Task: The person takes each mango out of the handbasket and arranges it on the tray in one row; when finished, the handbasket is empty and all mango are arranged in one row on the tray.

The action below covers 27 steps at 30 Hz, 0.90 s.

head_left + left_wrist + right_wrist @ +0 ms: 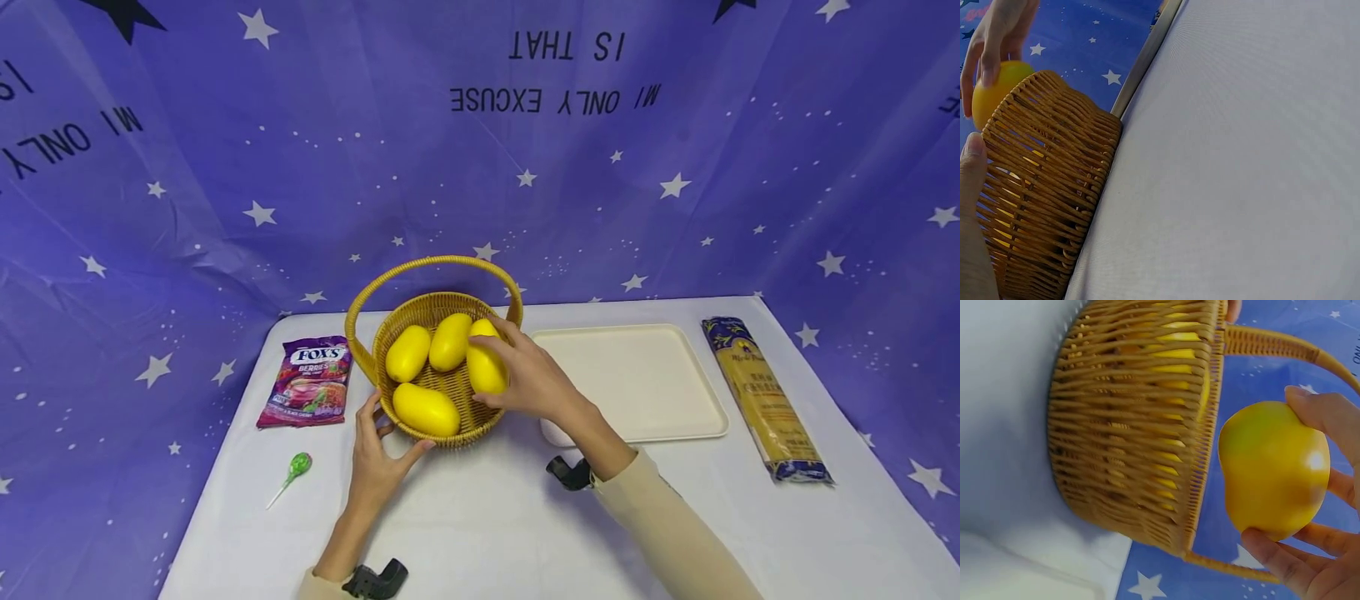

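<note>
A wicker basket [475,432] with a tall arched handle stands on the table. Three yellow mangoes lie in it, one of them a mango [426,409] near the front rim. My right hand [536,379] grips another mango [1275,469] between thumb and fingers, at the right side of the basket. The right wrist view shows this mango above the rim, greenish at one end. At the basket's front left, my left hand [378,462] holds the wall, thumb at the rim and fingers spread along the outside. Its fingers are mostly hidden in the left wrist view.
A cream tray [630,383] lies right of the basket, partly behind the right forearm. Beyond it is a long pack of pasta [765,400]. On the left are a purple Fox's candy bag [309,383] and a green lollipop [299,465]. A starry purple cloth [420,167] hangs behind.
</note>
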Motion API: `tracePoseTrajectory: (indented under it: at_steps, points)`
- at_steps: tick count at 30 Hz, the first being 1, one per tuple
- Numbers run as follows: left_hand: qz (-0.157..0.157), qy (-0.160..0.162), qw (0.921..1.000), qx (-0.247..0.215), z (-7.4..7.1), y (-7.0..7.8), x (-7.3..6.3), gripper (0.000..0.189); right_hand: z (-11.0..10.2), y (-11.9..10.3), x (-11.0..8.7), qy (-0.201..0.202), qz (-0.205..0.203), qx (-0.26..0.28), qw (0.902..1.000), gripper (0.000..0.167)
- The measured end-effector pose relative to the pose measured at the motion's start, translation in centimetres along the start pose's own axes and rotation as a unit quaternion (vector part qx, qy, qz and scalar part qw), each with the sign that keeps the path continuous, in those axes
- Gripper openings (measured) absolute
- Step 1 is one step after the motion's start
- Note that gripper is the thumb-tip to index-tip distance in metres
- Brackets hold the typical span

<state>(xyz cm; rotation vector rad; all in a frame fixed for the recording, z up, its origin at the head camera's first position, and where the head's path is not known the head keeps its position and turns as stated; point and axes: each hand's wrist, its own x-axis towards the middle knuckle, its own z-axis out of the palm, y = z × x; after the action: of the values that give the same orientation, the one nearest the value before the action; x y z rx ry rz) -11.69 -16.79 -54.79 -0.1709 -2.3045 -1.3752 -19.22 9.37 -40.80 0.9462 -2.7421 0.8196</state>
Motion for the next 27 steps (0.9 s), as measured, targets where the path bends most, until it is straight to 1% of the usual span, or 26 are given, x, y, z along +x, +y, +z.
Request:
tracePoseTrajectory:
  at_steps: [4, 8, 13, 19, 27]
  points:
    - [-0.004, -0.001, 1.0000, 0.002, 0.0, 0.1, -0.1, 0.114, -1.1, 0.1, -1.0, 0.010, -0.001, -0.009, 0.9999, 0.075]
    - [-0.005, -0.003, 1.0000, -0.006, 0.0, 0.0, -0.1, 0.113, -2.1, 0.3, -2.2, 0.021, -0.006, -0.020, 0.9996, 0.074]
    - [-0.004, -0.003, 1.0000, -0.008, -0.1, 0.1, -0.1, 0.113, -2.8, 1.4, -3.6, 0.026, -0.004, -0.025, 0.9993, 0.075]
    - [-0.012, -0.004, 0.9999, -0.011, -0.2, 0.1, -0.1, 0.113, -2.6, 4.2, -4.7, 0.017, 0.034, -0.030, 0.9988, 0.073]
    - [0.002, -0.004, 0.9999, -0.014, -0.1, 0.1, -0.1, 0.114, -1.5, 8.4, -5.2, -0.010, 0.080, -0.037, 0.9960, 0.070]
